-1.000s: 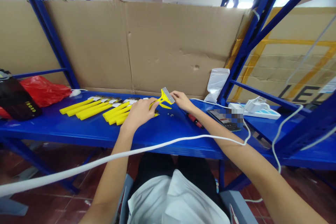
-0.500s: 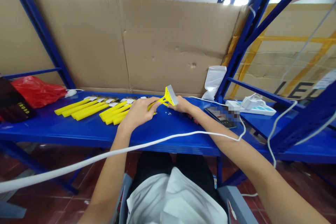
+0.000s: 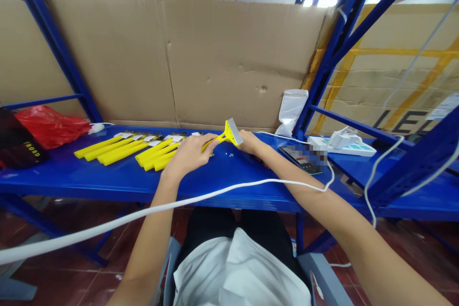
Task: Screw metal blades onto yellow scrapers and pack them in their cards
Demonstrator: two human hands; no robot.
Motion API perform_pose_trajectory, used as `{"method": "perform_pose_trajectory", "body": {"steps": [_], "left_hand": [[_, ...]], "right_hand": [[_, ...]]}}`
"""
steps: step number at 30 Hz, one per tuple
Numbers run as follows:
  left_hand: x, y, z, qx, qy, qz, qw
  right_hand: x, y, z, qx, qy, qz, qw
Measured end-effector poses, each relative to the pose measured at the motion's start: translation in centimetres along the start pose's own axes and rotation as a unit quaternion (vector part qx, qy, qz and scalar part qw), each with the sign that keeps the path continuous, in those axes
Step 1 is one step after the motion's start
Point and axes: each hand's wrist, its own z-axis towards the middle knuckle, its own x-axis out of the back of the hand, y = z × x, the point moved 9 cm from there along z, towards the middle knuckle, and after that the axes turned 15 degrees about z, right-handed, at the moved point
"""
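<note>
A yellow scraper [image 3: 230,133] with a wide silvery blade is raised above the blue table, its head tilted toward the upper right. My left hand [image 3: 191,153] is closed around its yellow handle. Right behind the blade is my right hand [image 3: 250,143], with its fingers curled; the scraper's head hides the fingertips, so whatever they hold cannot be made out. Several yellow scrapers [image 3: 116,149] with pale heads lie in a row left of my left hand. Small whitish bits [image 3: 229,155] lie below the raised blade. Something red and black [image 3: 263,161] shows partly under my right wrist.
A white cable [image 3: 215,190] crosses in front of both forearms. To the right lie a phone [image 3: 299,158] and a white power strip [image 3: 358,148] with a plug. A red plastic bag [image 3: 53,125] sits at the left. Cardboard [image 3: 222,57] stands behind the blue table [image 3: 107,179].
The scraper's head has dipped slightly and turned a little. My right fingertip, visible below the head before, is now hidden behind it. My left hand keeps its hold.
</note>
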Motion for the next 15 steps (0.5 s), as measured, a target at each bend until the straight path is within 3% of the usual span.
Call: {"method": "perform_pose_trajectory", "body": {"steps": [4, 7, 15], "left_hand": [[0.0, -0.2, 0.0, 0.007, -0.001, 0.001, 1.000], [0.0, -0.2, 0.0, 0.010, -0.005, 0.007, 1.000], [-0.3, -0.3, 0.1, 0.011, -0.024, 0.030, 0.999]], "right_hand": [[0.3, -0.2, 0.3, 0.002, 0.021, 0.091, 0.996], [1.7, 0.4, 0.9, -0.004, 0.092, 0.187, 0.978], [5.1, 3.3, 1.0, -0.020, 0.282, 0.415, 0.865]]}}
